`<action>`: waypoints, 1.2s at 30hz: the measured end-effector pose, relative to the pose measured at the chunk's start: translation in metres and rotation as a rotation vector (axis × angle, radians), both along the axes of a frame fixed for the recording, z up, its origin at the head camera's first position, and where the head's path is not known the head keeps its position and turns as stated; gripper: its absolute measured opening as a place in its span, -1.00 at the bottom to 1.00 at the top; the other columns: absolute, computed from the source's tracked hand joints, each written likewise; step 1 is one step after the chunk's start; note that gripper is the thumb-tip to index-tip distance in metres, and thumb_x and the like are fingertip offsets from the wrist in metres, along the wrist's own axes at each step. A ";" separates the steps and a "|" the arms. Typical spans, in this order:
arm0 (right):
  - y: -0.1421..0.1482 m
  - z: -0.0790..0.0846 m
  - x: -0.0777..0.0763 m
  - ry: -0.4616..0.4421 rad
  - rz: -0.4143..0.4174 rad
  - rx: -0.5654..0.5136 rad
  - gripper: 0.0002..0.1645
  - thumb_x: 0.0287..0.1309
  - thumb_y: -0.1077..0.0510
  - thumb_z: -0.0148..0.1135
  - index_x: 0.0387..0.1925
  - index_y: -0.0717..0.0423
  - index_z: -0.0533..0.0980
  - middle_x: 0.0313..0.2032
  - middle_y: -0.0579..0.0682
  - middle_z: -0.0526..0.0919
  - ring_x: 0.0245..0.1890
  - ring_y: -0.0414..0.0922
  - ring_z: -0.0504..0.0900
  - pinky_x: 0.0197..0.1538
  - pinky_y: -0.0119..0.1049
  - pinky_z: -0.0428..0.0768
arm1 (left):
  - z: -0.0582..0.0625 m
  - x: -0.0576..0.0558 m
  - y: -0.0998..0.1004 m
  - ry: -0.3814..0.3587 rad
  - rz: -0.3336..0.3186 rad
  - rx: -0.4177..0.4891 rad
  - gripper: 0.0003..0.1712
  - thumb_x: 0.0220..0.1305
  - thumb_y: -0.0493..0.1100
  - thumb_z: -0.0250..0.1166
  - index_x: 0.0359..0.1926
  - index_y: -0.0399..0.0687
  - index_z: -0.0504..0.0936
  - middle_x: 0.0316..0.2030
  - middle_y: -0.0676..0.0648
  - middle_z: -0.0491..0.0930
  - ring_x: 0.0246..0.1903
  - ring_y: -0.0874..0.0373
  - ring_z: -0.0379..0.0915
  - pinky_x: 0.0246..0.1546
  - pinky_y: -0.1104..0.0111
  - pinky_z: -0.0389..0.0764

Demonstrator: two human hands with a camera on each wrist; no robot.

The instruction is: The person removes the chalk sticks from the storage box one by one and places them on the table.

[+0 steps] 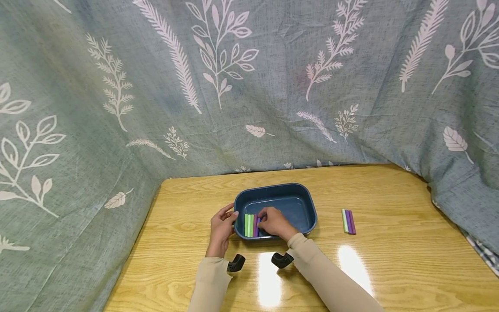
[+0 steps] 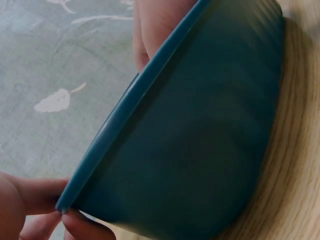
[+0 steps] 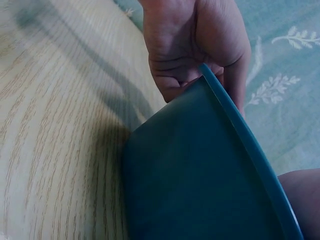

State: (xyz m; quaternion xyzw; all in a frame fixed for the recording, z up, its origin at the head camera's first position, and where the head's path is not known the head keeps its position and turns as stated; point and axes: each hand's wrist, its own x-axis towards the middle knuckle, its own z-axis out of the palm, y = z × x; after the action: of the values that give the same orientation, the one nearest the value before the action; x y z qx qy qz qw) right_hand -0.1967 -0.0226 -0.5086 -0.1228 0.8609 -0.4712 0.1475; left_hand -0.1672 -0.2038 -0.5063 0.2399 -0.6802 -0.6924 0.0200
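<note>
A dark blue plastic basin [image 1: 308, 195] sits on the wooden table. My left hand [image 1: 222, 227] grips its left rim, thumb over the edge and fingers outside; the left wrist view shows these fingers [image 2: 40, 197] pinching the rim. Inside, at the left end, several slim chalk-like sticks [image 1: 249, 225] lie side by side, green ones and then a magenta-purple one. Reaching over the near wall, my right hand [image 1: 274, 222] has its curled fingertips on the violet stick [image 1: 257, 232] at the row's right end. The near wall hides these fingertips in both wrist views.
Right of the basin, three more sticks [image 1: 348, 222], pale green, violet and magenta, lie together on the table [image 1: 390, 260]. A grey-blue leaf-patterned cloth [image 1: 273, 108] hangs behind and along both sides. Black wrist cameras sit close in front of the basin.
</note>
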 end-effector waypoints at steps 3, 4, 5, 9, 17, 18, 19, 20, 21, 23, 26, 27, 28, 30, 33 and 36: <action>0.000 0.000 0.000 0.004 -0.002 -0.006 -0.76 0.12 0.39 0.47 -0.15 0.30 0.63 -0.39 0.06 0.66 -0.37 -0.12 0.59 -0.23 -0.25 0.58 | 0.000 0.000 -0.001 0.000 -0.006 0.001 -0.55 0.49 -0.33 0.31 0.35 -0.25 0.60 -0.19 -0.04 0.53 -0.41 0.18 0.53 -0.50 0.42 0.58; 0.001 0.001 0.001 0.006 -0.006 -0.012 -0.76 0.12 0.39 0.46 -0.16 0.30 0.61 -0.39 0.06 0.66 -0.36 -0.11 0.61 -0.23 -0.25 0.59 | 0.000 0.000 -0.001 0.001 -0.008 0.003 -0.54 0.49 -0.33 0.31 0.35 -0.25 0.59 -0.19 -0.05 0.53 -0.41 0.18 0.53 -0.49 0.42 0.59; 0.001 0.001 0.001 0.010 -0.009 -0.020 -0.77 0.12 0.39 0.46 -0.18 0.29 0.60 -0.39 0.07 0.67 -0.35 -0.10 0.62 -0.22 -0.24 0.59 | 0.000 0.000 -0.001 0.001 -0.011 0.004 -0.54 0.49 -0.32 0.31 0.36 -0.25 0.59 -0.18 -0.05 0.53 -0.39 0.18 0.53 -0.49 0.43 0.59; 0.001 0.001 0.001 0.024 -0.037 -0.046 -0.80 0.15 0.39 0.45 -0.23 0.26 0.56 -0.40 0.06 0.67 -0.34 -0.09 0.63 -0.23 -0.23 0.59 | 0.000 0.000 -0.001 0.009 -0.020 0.009 -0.53 0.50 -0.31 0.31 0.37 -0.25 0.57 -0.17 -0.05 0.52 -0.34 0.18 0.50 -0.48 0.43 0.60; 0.001 0.000 0.002 -0.002 -0.057 -0.095 -0.83 0.23 0.41 0.40 -0.23 0.27 0.53 -0.45 0.06 0.65 -0.55 -0.15 0.65 -0.33 -0.28 0.63 | -0.002 0.000 -0.002 0.019 -0.014 0.018 -0.54 0.50 -0.33 0.30 0.36 -0.26 0.57 -0.19 -0.04 0.51 -0.33 0.19 0.48 -0.49 0.44 0.60; 0.002 0.000 0.002 -0.003 -0.061 -0.101 -0.83 0.24 0.41 0.40 -0.23 0.27 0.54 -0.45 0.06 0.65 -0.55 -0.15 0.64 -0.34 -0.28 0.63 | -0.003 0.000 -0.002 0.020 -0.014 0.020 -0.54 0.50 -0.33 0.30 0.36 -0.26 0.57 -0.19 -0.04 0.51 -0.33 0.19 0.48 -0.49 0.44 0.60; 0.002 0.000 0.002 -0.004 -0.065 -0.110 -0.84 0.24 0.41 0.39 -0.23 0.27 0.54 -0.45 0.06 0.65 -0.56 -0.15 0.64 -0.35 -0.28 0.63 | -0.003 0.000 -0.001 0.021 -0.013 0.021 -0.54 0.50 -0.33 0.30 0.36 -0.26 0.57 -0.19 -0.04 0.51 -0.33 0.19 0.48 -0.49 0.44 0.60; 0.002 0.001 0.003 -0.007 -0.072 -0.120 -0.84 0.25 0.42 0.39 -0.22 0.27 0.54 -0.45 0.06 0.64 -0.56 -0.14 0.63 -0.37 -0.28 0.63 | -0.003 0.000 -0.001 0.021 -0.014 0.023 -0.54 0.50 -0.33 0.30 0.36 -0.26 0.57 -0.19 -0.04 0.51 -0.34 0.19 0.49 -0.49 0.43 0.61; 0.003 0.001 0.003 -0.006 -0.079 -0.133 -0.84 0.25 0.42 0.38 -0.22 0.27 0.54 -0.45 0.06 0.65 -0.57 -0.13 0.64 -0.38 -0.28 0.64 | -0.003 0.001 -0.001 0.021 -0.014 0.023 -0.54 0.50 -0.33 0.30 0.36 -0.26 0.57 -0.19 -0.04 0.50 -0.34 0.19 0.49 -0.48 0.43 0.61; 0.003 0.002 0.004 -0.007 -0.093 -0.157 -0.85 0.26 0.43 0.37 -0.21 0.27 0.55 -0.44 0.07 0.65 -0.58 -0.11 0.64 -0.41 -0.27 0.64 | -0.003 0.001 -0.001 0.019 -0.015 0.024 -0.54 0.50 -0.34 0.30 0.36 -0.26 0.57 -0.19 -0.04 0.51 -0.34 0.19 0.50 -0.48 0.43 0.61; 0.004 0.002 0.005 0.007 -0.115 -0.190 -0.86 0.27 0.44 0.34 -0.19 0.29 0.55 -0.45 0.08 0.66 -0.61 -0.08 0.64 -0.45 -0.24 0.65 | -0.002 0.001 -0.001 0.019 -0.015 0.022 -0.54 0.49 -0.34 0.30 0.36 -0.26 0.57 -0.19 -0.04 0.51 -0.36 0.18 0.51 -0.49 0.43 0.62; 0.004 0.002 0.005 0.015 -0.123 -0.199 -0.87 0.27 0.45 0.33 -0.18 0.29 0.56 -0.44 0.08 0.67 -0.61 -0.07 0.64 -0.45 -0.24 0.65 | -0.002 0.001 -0.001 0.019 -0.016 0.021 -0.54 0.49 -0.34 0.30 0.36 -0.27 0.57 -0.19 -0.04 0.51 -0.37 0.18 0.52 -0.49 0.43 0.62; 0.004 0.002 0.005 0.021 -0.132 -0.207 -0.87 0.27 0.45 0.32 -0.18 0.29 0.56 -0.44 0.08 0.67 -0.61 -0.07 0.63 -0.46 -0.24 0.65 | -0.002 0.001 -0.001 0.019 -0.016 0.021 -0.54 0.49 -0.34 0.30 0.36 -0.27 0.58 -0.20 -0.04 0.51 -0.37 0.18 0.52 -0.49 0.42 0.62; 0.004 0.001 0.004 0.027 -0.150 -0.230 -0.87 0.28 0.45 0.32 -0.17 0.29 0.57 -0.44 0.09 0.66 -0.61 -0.08 0.62 -0.47 -0.24 0.65 | -0.001 0.000 -0.001 0.018 -0.016 0.017 -0.54 0.49 -0.34 0.31 0.35 -0.26 0.58 -0.20 -0.04 0.52 -0.38 0.18 0.52 -0.49 0.42 0.61; 0.004 0.000 0.003 0.030 -0.169 -0.281 -0.87 0.30 0.45 0.31 -0.14 0.32 0.59 -0.40 0.10 0.65 -0.57 -0.11 0.61 -0.44 -0.25 0.67 | -0.001 0.001 -0.002 0.012 -0.015 0.009 -0.54 0.49 -0.33 0.31 0.35 -0.25 0.59 -0.20 -0.03 0.52 -0.39 0.18 0.51 -0.50 0.42 0.58; 0.005 0.001 0.003 0.014 -0.185 -0.354 -0.85 0.33 0.44 0.29 -0.08 0.36 0.59 -0.35 0.12 0.63 -0.49 -0.13 0.62 -0.38 -0.22 0.70 | -0.001 0.001 -0.002 0.006 -0.014 0.005 -0.55 0.49 -0.33 0.31 0.35 -0.25 0.59 -0.20 -0.03 0.53 -0.38 0.18 0.50 -0.50 0.42 0.57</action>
State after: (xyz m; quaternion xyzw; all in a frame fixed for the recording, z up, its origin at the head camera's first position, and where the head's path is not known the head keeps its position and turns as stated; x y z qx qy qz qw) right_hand -0.1937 -0.0174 -0.5075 -0.0705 0.7733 -0.6257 0.0738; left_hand -0.1661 -0.2053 -0.5076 0.2330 -0.6801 -0.6949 0.0168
